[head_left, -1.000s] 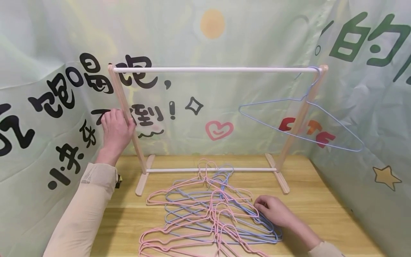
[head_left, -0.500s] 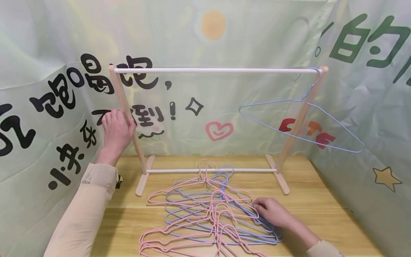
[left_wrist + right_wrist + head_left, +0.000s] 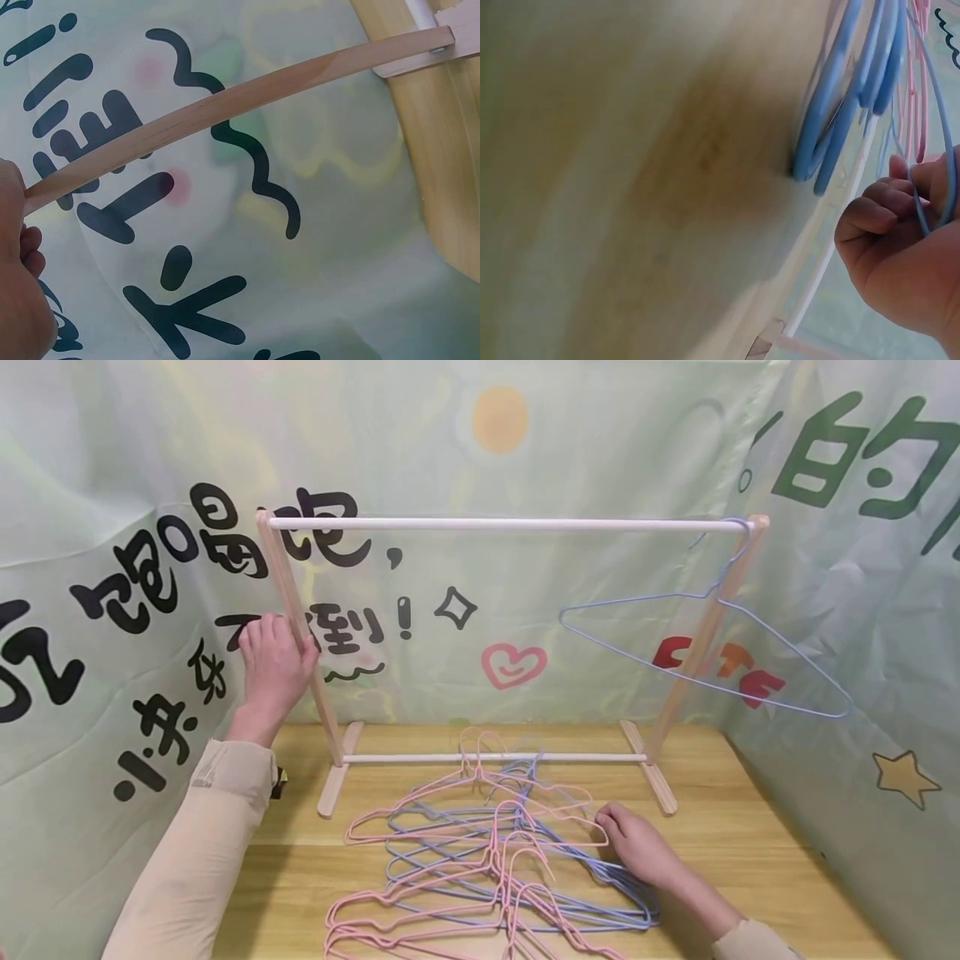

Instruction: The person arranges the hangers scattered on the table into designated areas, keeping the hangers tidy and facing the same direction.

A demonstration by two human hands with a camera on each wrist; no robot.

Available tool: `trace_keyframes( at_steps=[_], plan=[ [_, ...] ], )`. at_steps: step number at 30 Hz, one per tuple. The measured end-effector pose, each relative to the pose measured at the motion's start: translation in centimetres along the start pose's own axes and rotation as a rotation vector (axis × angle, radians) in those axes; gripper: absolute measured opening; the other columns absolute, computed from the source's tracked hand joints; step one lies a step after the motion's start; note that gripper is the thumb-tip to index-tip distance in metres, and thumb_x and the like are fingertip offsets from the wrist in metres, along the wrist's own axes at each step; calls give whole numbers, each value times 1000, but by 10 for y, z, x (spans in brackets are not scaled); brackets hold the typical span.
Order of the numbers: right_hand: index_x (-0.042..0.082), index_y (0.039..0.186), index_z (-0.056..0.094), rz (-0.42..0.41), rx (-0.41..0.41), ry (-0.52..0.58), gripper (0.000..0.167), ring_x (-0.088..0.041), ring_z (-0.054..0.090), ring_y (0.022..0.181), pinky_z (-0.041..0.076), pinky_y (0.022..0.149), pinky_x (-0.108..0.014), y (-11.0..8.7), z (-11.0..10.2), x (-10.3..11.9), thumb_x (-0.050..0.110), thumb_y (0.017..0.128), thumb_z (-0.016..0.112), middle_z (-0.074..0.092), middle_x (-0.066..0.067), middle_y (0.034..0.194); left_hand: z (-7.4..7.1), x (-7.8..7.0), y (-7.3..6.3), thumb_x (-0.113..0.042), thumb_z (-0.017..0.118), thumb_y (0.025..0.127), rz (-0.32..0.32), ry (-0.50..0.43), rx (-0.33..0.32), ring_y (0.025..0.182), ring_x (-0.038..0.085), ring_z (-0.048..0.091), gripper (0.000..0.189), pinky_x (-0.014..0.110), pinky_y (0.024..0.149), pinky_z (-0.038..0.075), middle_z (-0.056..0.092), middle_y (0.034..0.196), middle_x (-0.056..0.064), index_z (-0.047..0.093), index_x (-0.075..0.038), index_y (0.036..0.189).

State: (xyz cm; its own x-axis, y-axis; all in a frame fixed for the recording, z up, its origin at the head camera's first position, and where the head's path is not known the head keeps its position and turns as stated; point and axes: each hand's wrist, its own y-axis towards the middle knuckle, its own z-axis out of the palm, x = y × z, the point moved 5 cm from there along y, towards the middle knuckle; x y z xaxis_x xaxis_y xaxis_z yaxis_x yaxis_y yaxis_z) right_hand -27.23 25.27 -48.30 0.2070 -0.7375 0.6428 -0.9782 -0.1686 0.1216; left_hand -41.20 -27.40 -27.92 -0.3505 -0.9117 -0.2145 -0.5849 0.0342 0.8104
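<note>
My left hand (image 3: 277, 664) grips the left wooden upright (image 3: 286, 581) of a small rack, partway up. The left wrist view shows that upright (image 3: 225, 109) running from the hand down to its foot. At the right of the hanger pile, my right hand (image 3: 641, 843) has its fingers curled round the end of a blue hanger (image 3: 950, 172), whose wire loops into the palm in the right wrist view. More blue hangers (image 3: 630, 910) lie under pink hangers (image 3: 495, 856) on the table. One blue hanger (image 3: 637, 600) hangs at the right end of the white top rod (image 3: 487, 524).
The rack's lower white rod (image 3: 592, 757) passes behind the hanger hooks, between two wooden feet (image 3: 658, 785). Printed fabric (image 3: 600, 443) stands behind and at both sides of the wooden table (image 3: 742, 827). A small black and yellow thing (image 3: 278, 783) sits by the left sleeve.
My right hand has risen slightly and shifted a little right. The uppermost pink hangers and a blue hanger's hook have shifted slightly with it. The left hand stays on the upright.
</note>
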Motion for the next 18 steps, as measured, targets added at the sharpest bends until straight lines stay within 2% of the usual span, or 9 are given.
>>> trace_keyframes(
  at_steps=[9, 16, 18],
  plan=[
    [6, 104, 63, -28, -144, -79, 15, -15, 51, 75, 44, 68, -35, 2, -17, -6, 13, 109, 50, 55, 0, 82, 1, -1, 1, -13, 60, 98, -14, -5, 16, 98, 46, 36, 26, 58, 96, 27, 45, 98, 25, 48, 9, 102],
    [3, 107, 64, -76, -249, -107, 19, -11, 38, 58, 36, 55, -30, 5, -33, -9, 13, 110, 48, 44, 1, 70, 2, -1, 2, -12, 60, 98, -26, -10, 22, 99, 45, 36, 25, 57, 97, 27, 45, 99, 24, 48, 9, 102],
    [4, 106, 64, -94, -283, -137, 18, -11, 38, 58, 35, 55, -31, 6, -37, -8, 13, 110, 50, 41, 3, 69, 2, 0, 2, -12, 60, 98, -24, -8, 19, 99, 45, 36, 24, 57, 96, 27, 45, 98, 24, 48, 8, 102]
  ],
)
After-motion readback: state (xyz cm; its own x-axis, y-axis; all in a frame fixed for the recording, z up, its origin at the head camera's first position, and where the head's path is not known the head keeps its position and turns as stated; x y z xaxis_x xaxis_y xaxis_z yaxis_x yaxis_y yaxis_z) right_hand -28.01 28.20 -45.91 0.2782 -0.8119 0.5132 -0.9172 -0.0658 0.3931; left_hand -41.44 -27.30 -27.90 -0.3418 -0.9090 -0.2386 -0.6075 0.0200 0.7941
